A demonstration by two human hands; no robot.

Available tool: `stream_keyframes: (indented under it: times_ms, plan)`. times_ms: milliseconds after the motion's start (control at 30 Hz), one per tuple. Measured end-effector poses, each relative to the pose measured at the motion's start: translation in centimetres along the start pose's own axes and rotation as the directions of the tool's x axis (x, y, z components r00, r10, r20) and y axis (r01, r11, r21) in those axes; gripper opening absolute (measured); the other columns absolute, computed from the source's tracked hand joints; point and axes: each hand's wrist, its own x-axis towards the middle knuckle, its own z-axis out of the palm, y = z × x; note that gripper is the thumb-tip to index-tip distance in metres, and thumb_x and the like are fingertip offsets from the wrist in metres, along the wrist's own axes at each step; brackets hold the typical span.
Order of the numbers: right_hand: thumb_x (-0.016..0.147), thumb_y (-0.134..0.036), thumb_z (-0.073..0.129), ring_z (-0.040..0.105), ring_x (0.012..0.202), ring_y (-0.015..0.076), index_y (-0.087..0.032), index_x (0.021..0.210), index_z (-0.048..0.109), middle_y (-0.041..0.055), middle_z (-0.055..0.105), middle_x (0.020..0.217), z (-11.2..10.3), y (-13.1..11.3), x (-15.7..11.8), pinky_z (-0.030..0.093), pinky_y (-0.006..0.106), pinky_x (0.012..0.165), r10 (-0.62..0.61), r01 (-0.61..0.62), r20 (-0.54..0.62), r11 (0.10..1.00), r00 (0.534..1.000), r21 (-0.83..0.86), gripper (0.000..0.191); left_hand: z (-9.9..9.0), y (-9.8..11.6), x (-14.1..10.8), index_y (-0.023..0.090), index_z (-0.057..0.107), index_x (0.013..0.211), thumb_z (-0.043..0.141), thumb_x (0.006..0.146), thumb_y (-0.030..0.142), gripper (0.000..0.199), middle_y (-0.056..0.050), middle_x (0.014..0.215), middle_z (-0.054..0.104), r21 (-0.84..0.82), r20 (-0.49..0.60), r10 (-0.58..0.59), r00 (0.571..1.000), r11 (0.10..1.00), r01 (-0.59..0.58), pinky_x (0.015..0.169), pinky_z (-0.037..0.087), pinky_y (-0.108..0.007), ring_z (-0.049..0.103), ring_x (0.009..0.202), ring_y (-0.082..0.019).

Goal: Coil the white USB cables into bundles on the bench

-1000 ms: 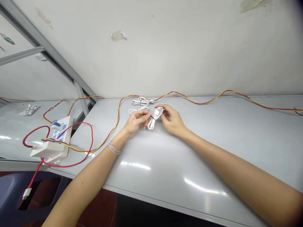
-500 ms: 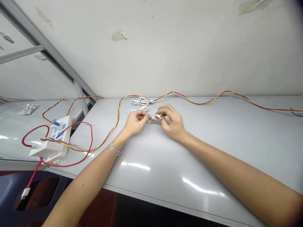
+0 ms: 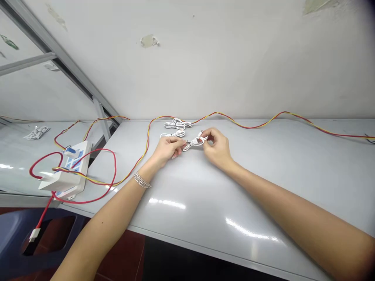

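Observation:
Between my two hands is a small white cable bundle [image 3: 195, 143], tied round with a thin black tie. My left hand [image 3: 168, 150] pinches it at its left end, by the tie. At the right end my right hand [image 3: 217, 147] grips the loops between thumb and fingers, and a plug end sticks up there. Two more white bundles lie just behind my left hand: one [image 3: 177, 124] near the wall and one [image 3: 175, 134] partly hidden by my fingers.
A white power strip [image 3: 82, 158] with a white adapter [image 3: 60, 181] and a looped red cable [image 3: 115, 168] sits at the left. A red and yellow wire [image 3: 246, 127] runs along the wall. Another white bundle [image 3: 37, 132] lies far left, beyond the metal frame [image 3: 76, 86].
The held bundle has turned and shows more of its loops and a plug end. My right hand has shifted slightly right, and my left fingers have closed flatter over its end.

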Motion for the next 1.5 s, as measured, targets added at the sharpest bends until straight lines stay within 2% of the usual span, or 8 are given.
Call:
stream_keyframes:
  times_ms: [100, 233, 400, 633, 900, 1067, 1267, 1500]
  plan:
    - [0.073, -0.013, 0.056, 0.060, 0.068, 0.0183, -0.022, 0.080, 0.056, 0.0020, 0.064, 0.077, 0.0, 0.1, 0.3, 0.050, 0.032, 0.065, 0.128, -0.128, 0.013, 0.992, 0.992, -0.008, 0.012, 0.3, -0.3, -0.3, 0.015, 0.070, 0.072, 0.073, 0.074, 0.039, 0.024, -0.002, 0.054, 0.058, 0.191, -0.023, 0.196, 0.980, 0.963, -0.188, 0.045, 0.034, -0.025, 0.048, 0.046, -0.011]
    - [0.072, -0.011, 0.055, 0.060, 0.072, 0.0180, -0.022, 0.094, 0.064, 0.0028, 0.064, 0.084, 0.0, -0.2, 0.1, 0.050, 0.031, 0.066, 0.049, -0.049, 0.039, 0.999, 0.998, -0.018, 0.026, 0.6, -0.2, -0.8, 0.016, 0.070, 0.073, 0.069, 0.080, 0.033, 0.018, -0.006, 0.076, 0.066, 0.428, 0.009, 0.508, 0.861, 0.776, -0.462, 0.054, 0.043, -0.026, 0.055, 0.056, -0.011]
    - [0.072, -0.009, 0.051, 0.060, 0.075, 0.0182, -0.021, 0.079, 0.068, 0.0043, 0.065, 0.082, 0.0, -0.3, 0.1, 0.049, 0.030, 0.064, 0.006, -0.012, 0.129, 0.999, 0.992, 0.047, 0.022, 0.5, -0.1, -1.0, 0.017, 0.067, 0.074, 0.064, 0.082, 0.026, 0.012, -0.004, 0.075, 0.063, 0.533, 0.060, 0.639, 0.767, 0.629, -0.566, 0.059, 0.046, -0.026, 0.055, 0.060, -0.011]
    - [0.073, -0.012, 0.054, 0.062, 0.083, 0.0190, -0.021, 0.078, 0.068, 0.0040, 0.065, 0.085, 0.0, -0.2, 0.2, 0.050, 0.033, 0.074, -0.036, 0.015, 0.122, 0.985, 0.992, 0.170, 0.018, 0.1, -0.4, -0.2, 0.016, 0.064, 0.074, 0.062, 0.080, 0.025, 0.011, -0.004, 0.078, 0.065, 0.451, -0.062, 0.504, 0.862, 0.784, -0.426, 0.062, 0.046, -0.026, 0.058, 0.068, -0.014]
    - [0.069, -0.019, 0.057, 0.060, 0.070, 0.0165, -0.020, 0.078, 0.062, 0.0011, 0.064, 0.076, -0.1, 1.4, 1.5, 0.053, 0.035, 0.071, 0.427, -0.367, -0.071, 0.842, 0.901, 0.395, 0.010, -1.0, -0.6, 0.5, 0.015, 0.065, 0.073, 0.065, 0.078, 0.026, 0.012, -0.001, 0.064, 0.063, 0.457, -0.278, 0.409, 0.869, 0.852, -0.255, 0.054, 0.042, -0.023, 0.056, 0.057, -0.011]
    - [0.066, -0.017, 0.061, 0.060, 0.066, 0.0129, -0.019, 0.077, 0.062, -0.0018, 0.062, 0.074, 0.0, 1.0, 1.7, 0.056, 0.032, 0.071, 0.567, -0.456, -0.060, 0.718, 0.822, 0.526, 0.011, -0.5, -0.8, 0.7, 0.013, 0.067, 0.102, 0.065, 0.086, 0.035, 0.028, -0.006, 0.073, 0.069, 0.166, -0.310, 0.209, 0.928, 0.972, -0.163, 0.055, 0.054, -0.028, 0.065, 0.054, -0.015]
    - [0.063, -0.016, 0.067, 0.063, 0.072, 0.0130, -0.020, 0.075, 0.063, -0.0032, 0.062, 0.074, -0.5, 0.6, 1.9, 0.057, 0.032, 0.077, 0.586, -0.463, 0.009, 0.630, 0.810, 0.623, 0.014, 0.1, -1.0, 0.8, 0.015, 0.066, 0.115, 0.074, 0.082, 0.034, 0.039, -0.012, 0.114, 0.070, -0.020, -0.221, 0.330, 0.918, 0.939, -0.343, 0.086, 0.059, -0.032, 0.073, 0.092, -0.020]
    - [0.062, -0.025, 0.078, 0.061, 0.068, 0.0125, -0.019, 0.078, 0.070, -0.0007, 0.068, 0.077, -0.8, 0.6, 1.5, 0.052, 0.029, 0.067, 0.432, -0.473, 0.217, 0.672, 0.875, 0.569, 0.020, 1.0, -0.4, -0.5, 0.010, 0.071, 0.097, 0.075, 0.079, 0.043, 0.039, -0.008, 0.072, 0.070, 0.032, 0.139, 0.194, 0.971, 0.979, -0.200, 0.057, 0.057, -0.030, 0.066, 0.061, -0.018]
